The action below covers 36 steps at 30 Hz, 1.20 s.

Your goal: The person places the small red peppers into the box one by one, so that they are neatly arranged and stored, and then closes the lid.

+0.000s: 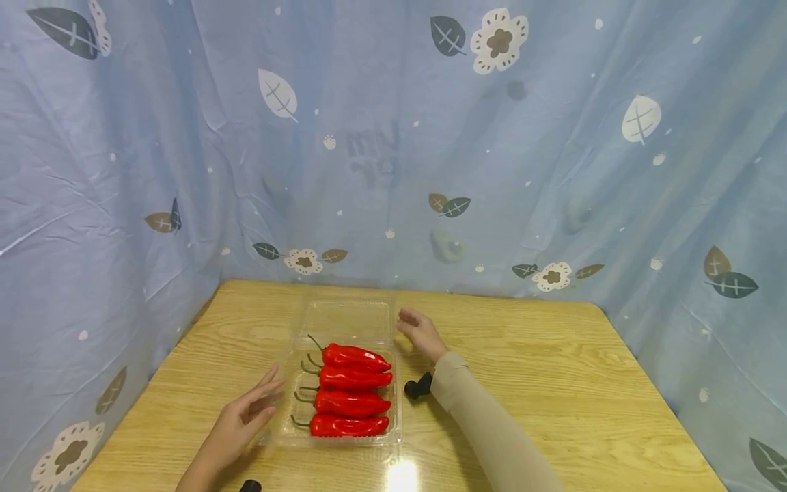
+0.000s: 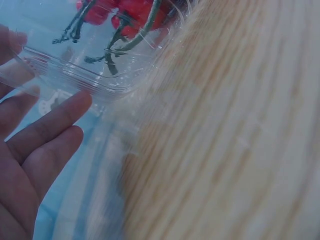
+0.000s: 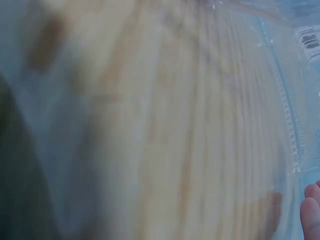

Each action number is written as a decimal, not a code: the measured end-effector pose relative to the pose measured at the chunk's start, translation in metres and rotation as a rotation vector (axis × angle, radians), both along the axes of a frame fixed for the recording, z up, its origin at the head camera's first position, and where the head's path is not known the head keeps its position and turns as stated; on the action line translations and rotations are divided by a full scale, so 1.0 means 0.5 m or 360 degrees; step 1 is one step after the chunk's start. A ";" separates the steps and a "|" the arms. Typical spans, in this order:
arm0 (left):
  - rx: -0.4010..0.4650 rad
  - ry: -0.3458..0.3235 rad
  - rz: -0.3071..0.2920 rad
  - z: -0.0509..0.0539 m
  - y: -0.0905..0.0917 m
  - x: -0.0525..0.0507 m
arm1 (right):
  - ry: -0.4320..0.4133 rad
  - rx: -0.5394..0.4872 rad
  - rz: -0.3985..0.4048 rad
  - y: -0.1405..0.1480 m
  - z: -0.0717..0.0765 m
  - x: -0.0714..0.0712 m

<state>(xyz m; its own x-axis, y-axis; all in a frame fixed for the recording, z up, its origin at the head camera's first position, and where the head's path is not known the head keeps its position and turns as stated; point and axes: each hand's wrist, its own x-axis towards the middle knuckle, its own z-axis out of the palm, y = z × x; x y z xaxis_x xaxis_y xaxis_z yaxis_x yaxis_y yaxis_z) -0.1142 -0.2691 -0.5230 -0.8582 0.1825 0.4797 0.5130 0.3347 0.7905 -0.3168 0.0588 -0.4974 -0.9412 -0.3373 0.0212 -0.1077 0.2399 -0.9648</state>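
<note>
A clear plastic clamshell box [image 1: 398, 417] lies on the table with its lid [image 1: 347, 321] folded back to the far side. Several long red peppers [image 1: 352, 403] lie in its base, one behind another, green stems pointing left. My left hand [image 1: 238, 418] is at the box's left side, fingers spread and nearly straight. Its fingers [image 2: 55, 125] are close to the clear edge, and contact cannot be told. Beside the lid's right edge is my right hand [image 1: 423, 333], its fingers loosely extended and holding nothing. Only some fingertips [image 3: 311, 217] of it show in the right wrist view.
The box stands on a wood-grain table [image 1: 553, 396]. A blue curtain [image 1: 381, 171] with leaf and flower prints hangs behind the table and along both sides. A small black object [image 1: 418, 387] is by the right wrist, another [image 1: 250, 486] near the left forearm.
</note>
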 end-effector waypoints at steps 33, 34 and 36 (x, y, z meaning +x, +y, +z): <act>0.0051 0.0026 -0.0066 -0.003 0.000 -0.002 | -0.0015 -0.0186 0.0078 -0.004 0.026 -0.001; 0.0049 0.0022 -0.0063 -0.003 0.000 -0.002 | 0.0000 -0.0189 0.0065 -0.005 0.028 -0.001; 0.0044 0.0008 -0.0052 -0.004 0.001 -0.001 | 0.0026 -0.0184 0.0045 -0.006 0.031 0.000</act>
<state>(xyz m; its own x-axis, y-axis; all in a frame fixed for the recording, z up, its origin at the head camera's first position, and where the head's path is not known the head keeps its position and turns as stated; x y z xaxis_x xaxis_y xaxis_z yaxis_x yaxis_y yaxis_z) -0.1148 -0.2687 -0.5247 -0.8496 0.1972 0.4891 0.5272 0.2957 0.7966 -0.3170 0.0556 -0.4821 -0.9304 -0.3584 0.0765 -0.1286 0.1239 -0.9839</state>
